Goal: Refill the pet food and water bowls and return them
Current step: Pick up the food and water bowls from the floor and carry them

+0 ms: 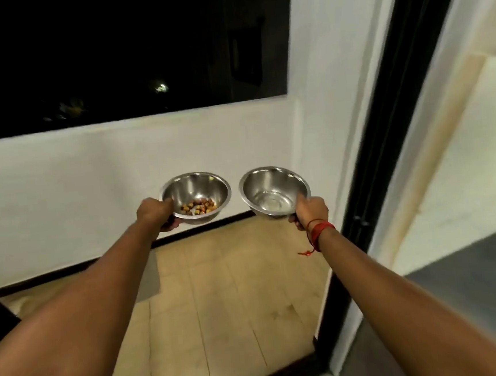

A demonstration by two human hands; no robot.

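Two round, shiny metal bowls sit side by side in the middle of the frame, held up in the air above the floor. The left shiny metal bowl [196, 197] has a small pile of brown, orange and yellow pet food bits [199, 206] at its bottom. The right shiny metal bowl [274, 191] looks like it has clear water in it, but it is hard to be sure. It tips a little toward the left. The two bowls are close but do not touch.

The person's left hand [156, 213] grips the near left rim of the food bowl, with the thumb on top and the fingers curled under. The right hand [311, 212] grips the near right rim of the other bowl in the same way. A red string band [319, 231] is tied around the right wrist, and a loose end hangs down.

Both bare arms reach up from the bottom corners of the frame.

Below the bowls lies a tan tiled floor [235, 294] with a dark strip along its edge. Behind the bowls stands a low white wall [90, 186]. Above it, in the upper left of the frame, is a dark opening [108, 50] with a few small lights. A black door frame [390, 115] runs down the right side.
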